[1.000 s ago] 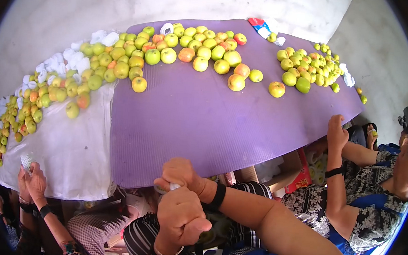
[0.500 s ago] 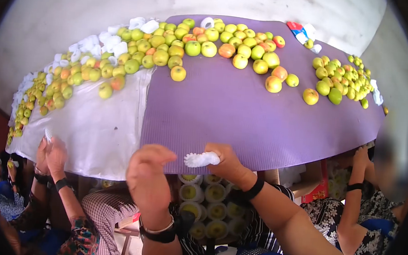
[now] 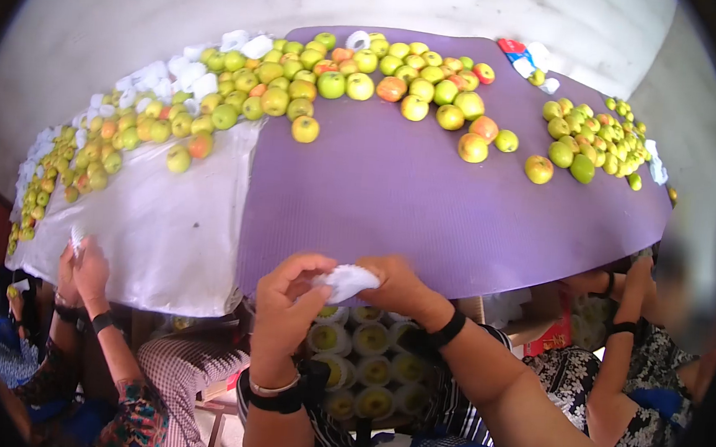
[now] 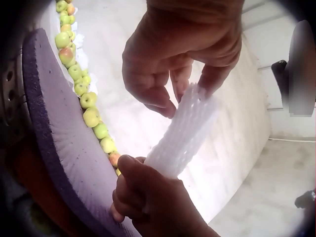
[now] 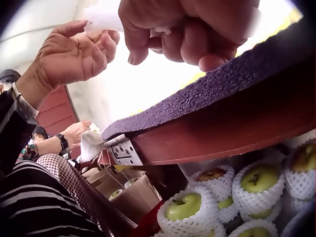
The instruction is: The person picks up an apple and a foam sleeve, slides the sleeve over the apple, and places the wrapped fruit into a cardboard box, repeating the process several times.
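A white foam net sleeve (image 3: 348,282) is stretched between both hands just over the near edge of the purple mat (image 3: 360,198). My left hand (image 3: 289,302) pinches one end between thumb and fingers; in the left wrist view that hand (image 4: 185,54) holds the sleeve's upper end (image 4: 185,131). My right hand (image 3: 399,287) grips the other end, its fingers curled round it, as the right hand (image 4: 158,197) in the left wrist view also shows. No apple shows in the sleeve.
Loose apples (image 3: 274,101) lie along the far side, with another pile (image 3: 600,142) at the right. Below the table edge stand net-wrapped apples (image 5: 185,207) and a cardboard box (image 5: 133,195). Another person's hands (image 3: 83,271) are at the left; more people sit at the right.
From being together, my hands moved apart, showing the sleeve in my right hand; my left hand then came in and took its free end. The head view shifted.
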The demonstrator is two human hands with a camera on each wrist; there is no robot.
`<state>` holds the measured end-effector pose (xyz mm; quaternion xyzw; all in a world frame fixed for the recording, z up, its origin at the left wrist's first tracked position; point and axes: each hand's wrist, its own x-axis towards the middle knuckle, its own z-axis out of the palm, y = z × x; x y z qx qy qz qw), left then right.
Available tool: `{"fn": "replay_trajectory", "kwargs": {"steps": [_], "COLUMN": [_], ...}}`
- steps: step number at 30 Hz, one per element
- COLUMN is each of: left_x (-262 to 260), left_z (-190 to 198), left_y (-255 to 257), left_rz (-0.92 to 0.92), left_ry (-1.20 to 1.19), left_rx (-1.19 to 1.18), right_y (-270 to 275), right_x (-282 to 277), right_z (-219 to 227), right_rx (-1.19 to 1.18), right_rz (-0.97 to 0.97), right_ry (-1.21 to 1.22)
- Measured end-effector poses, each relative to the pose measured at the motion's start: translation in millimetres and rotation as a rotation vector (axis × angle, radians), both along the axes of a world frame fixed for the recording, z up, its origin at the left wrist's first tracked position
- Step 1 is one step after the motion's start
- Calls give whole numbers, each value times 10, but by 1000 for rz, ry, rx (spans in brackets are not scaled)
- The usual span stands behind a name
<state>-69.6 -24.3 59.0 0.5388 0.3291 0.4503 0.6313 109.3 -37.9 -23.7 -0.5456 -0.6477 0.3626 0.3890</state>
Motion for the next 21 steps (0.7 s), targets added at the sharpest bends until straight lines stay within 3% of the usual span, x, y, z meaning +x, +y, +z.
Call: {"fn": "replay_trajectory", "kwargs": {"steps": [3, 5, 6, 7, 9, 11, 13, 15, 17, 19, 20, 21], "left_x": [-42, -65, -43, -31, -11, -62, -97, -99, -122, -105, -107, -113], "left_z": [-104, -132, -191, -242, -308, -344, -382, -373, -391, -388, -403, -436], "left_y": [32, 46, 41, 51, 118, 185, 198, 201, 231, 242, 243, 251], "left_rz": [-24, -8, 78, 60, 245, 279, 406, 430, 421, 425, 427, 434], "left_ry": [20, 259, 215, 205, -11, 78, -2, -22, -55, -89, -112, -111], "left_rx": [-14, 62, 63, 70, -79, -52, -113, -108, -127, -141, -153, -150], "right_y": [25, 8, -21, -53, -64, -63, 74, 270, 339, 323, 335, 331], "right_x": [26, 29, 60, 86, 254, 594, 1017, 1668, 2242, 2521, 2624, 2713], "right_z": [33, 140, 236, 360, 528, 692, 770, 579, 372, 385, 373, 375], "right_rx": [105, -22, -22, -8, 20, 144, 110, 214, 326, 242, 246, 77], "right_rz": [44, 142, 126, 146, 144, -86, -516, -832, -936, -1096, -1083, -1169], "right_ry": [-175, -280, -289, -164, -56, 464, 343, -380, -783, -931, -928, -916]}}
